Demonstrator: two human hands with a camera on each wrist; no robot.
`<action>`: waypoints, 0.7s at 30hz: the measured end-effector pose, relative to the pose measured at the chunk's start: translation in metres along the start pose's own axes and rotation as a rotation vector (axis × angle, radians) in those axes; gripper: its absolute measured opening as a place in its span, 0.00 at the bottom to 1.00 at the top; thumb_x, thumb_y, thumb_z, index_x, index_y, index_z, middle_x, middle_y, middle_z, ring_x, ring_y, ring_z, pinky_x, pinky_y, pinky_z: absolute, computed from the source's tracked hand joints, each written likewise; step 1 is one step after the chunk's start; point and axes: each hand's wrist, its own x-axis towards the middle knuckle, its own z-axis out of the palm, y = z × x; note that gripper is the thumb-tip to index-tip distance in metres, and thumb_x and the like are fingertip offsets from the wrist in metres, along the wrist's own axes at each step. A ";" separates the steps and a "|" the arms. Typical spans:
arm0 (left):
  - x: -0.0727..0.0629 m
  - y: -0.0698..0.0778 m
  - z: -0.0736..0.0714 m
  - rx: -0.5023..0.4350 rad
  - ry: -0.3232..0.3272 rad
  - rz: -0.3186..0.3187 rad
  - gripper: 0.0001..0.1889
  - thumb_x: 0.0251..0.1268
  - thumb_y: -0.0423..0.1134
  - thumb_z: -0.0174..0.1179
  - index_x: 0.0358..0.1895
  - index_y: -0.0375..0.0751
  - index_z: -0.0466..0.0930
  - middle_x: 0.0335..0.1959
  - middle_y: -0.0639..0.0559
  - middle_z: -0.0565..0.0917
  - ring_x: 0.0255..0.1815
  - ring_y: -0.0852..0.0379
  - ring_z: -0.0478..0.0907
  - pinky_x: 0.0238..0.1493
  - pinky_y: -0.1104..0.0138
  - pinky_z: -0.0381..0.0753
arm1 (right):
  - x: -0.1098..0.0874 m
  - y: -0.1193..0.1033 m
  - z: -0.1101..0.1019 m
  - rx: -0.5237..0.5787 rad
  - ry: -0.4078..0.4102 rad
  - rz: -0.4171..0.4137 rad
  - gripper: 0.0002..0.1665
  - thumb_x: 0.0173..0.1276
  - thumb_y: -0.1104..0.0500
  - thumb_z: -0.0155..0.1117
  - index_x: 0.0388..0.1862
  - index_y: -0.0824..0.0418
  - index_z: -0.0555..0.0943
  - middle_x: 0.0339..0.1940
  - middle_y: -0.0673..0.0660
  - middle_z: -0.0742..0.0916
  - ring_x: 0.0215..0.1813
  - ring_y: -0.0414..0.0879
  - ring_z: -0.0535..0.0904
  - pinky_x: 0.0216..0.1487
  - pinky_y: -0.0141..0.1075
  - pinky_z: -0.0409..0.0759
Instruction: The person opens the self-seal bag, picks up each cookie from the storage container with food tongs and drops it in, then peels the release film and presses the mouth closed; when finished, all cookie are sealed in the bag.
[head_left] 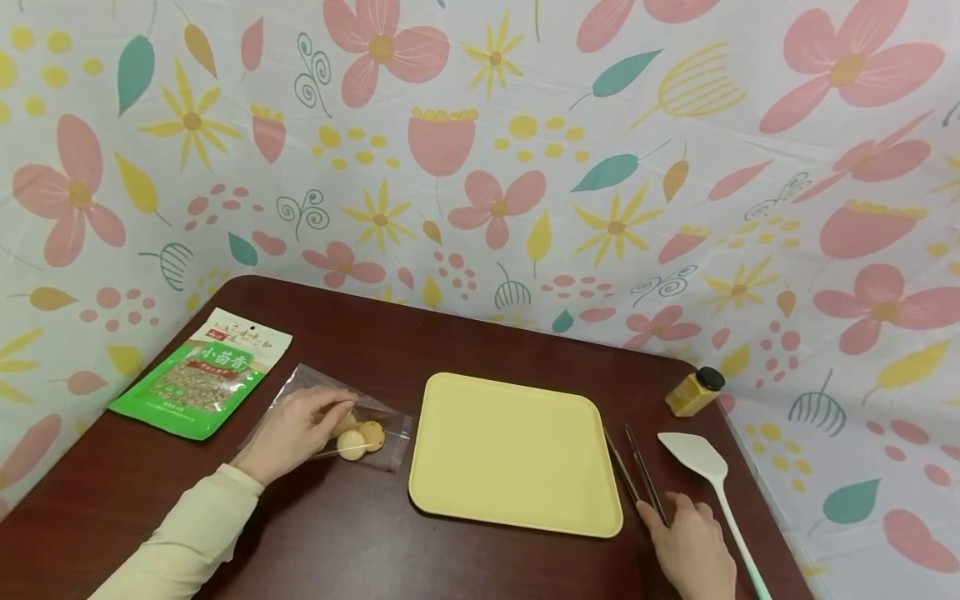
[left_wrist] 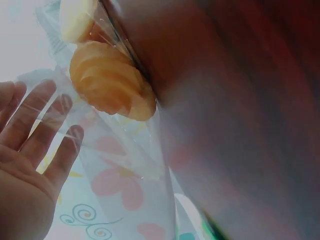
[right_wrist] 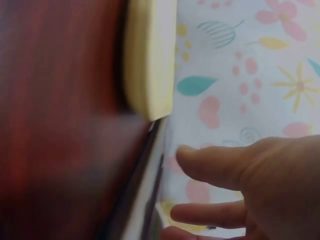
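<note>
A clear plastic bag [head_left: 395, 429] with several round cookies [head_left: 371, 435] lies on the table, left of centre. Over it is my left hand [head_left: 288, 429]. The left wrist view shows the fingers of that hand [left_wrist: 30, 155] spread and mostly straight against the clear film, beside a swirled cookie [left_wrist: 107, 80]. At the right, my right hand [head_left: 693, 542] is by the near end of dark metal tongs [head_left: 641, 467]. In the right wrist view, its thumb and fingers [right_wrist: 265, 185] stand apart, with the tongs [right_wrist: 145, 190] lying just beyond the fingertips.
A yellow tray [head_left: 517, 458] lies mid-table between the bag and the tongs. A green and white seed packet [head_left: 202, 375] is at the far left. Right of the tongs are a white spatula [head_left: 693, 454] and a small black-capped jar [head_left: 693, 393]. A flowered curtain [head_left: 495, 208] hangs behind.
</note>
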 end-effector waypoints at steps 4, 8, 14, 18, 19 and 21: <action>0.000 0.002 -0.004 -0.013 0.001 -0.022 0.10 0.61 0.29 0.65 0.44 0.44 0.87 0.39 0.56 0.87 0.39 0.60 0.82 0.38 0.61 0.83 | -0.002 -0.015 -0.010 0.032 0.051 -0.045 0.47 0.69 0.30 0.51 0.61 0.73 0.72 0.48 0.76 0.75 0.46 0.69 0.75 0.34 0.58 0.76; 0.000 0.004 -0.010 -0.021 0.002 -0.045 0.09 0.63 0.30 0.65 0.44 0.44 0.87 0.40 0.55 0.86 0.40 0.60 0.82 0.39 0.61 0.83 | -0.003 -0.035 -0.018 0.064 0.077 -0.112 0.43 0.70 0.32 0.52 0.62 0.70 0.73 0.45 0.70 0.76 0.40 0.60 0.76 0.26 0.47 0.74; 0.001 0.006 -0.016 -0.038 0.004 -0.036 0.09 0.65 0.29 0.63 0.46 0.41 0.86 0.44 0.52 0.86 0.44 0.55 0.83 0.40 0.59 0.83 | -0.003 -0.069 -0.014 0.106 0.138 -0.280 0.32 0.72 0.41 0.56 0.59 0.66 0.76 0.39 0.61 0.77 0.30 0.48 0.70 0.23 0.38 0.68; 0.004 0.007 -0.017 -0.031 0.024 -0.008 0.10 0.62 0.29 0.65 0.45 0.43 0.86 0.45 0.53 0.86 0.46 0.56 0.82 0.43 0.60 0.81 | -0.004 -0.092 -0.009 0.112 0.183 -0.385 0.25 0.71 0.47 0.61 0.57 0.64 0.79 0.39 0.58 0.78 0.32 0.47 0.73 0.24 0.39 0.71; 0.005 0.007 -0.017 -0.030 0.032 0.004 0.10 0.61 0.29 0.65 0.45 0.43 0.86 0.45 0.53 0.86 0.46 0.56 0.82 0.45 0.60 0.80 | -0.005 -0.097 -0.008 0.113 0.188 -0.409 0.24 0.71 0.48 0.61 0.56 0.63 0.79 0.39 0.58 0.79 0.33 0.47 0.73 0.25 0.39 0.72; 0.006 0.008 -0.017 -0.027 0.046 0.024 0.11 0.60 0.28 0.66 0.44 0.44 0.86 0.46 0.52 0.86 0.46 0.55 0.81 0.50 0.59 0.76 | -0.006 -0.108 -0.005 0.120 0.182 -0.450 0.23 0.71 0.48 0.62 0.56 0.62 0.79 0.41 0.57 0.80 0.35 0.47 0.74 0.27 0.39 0.74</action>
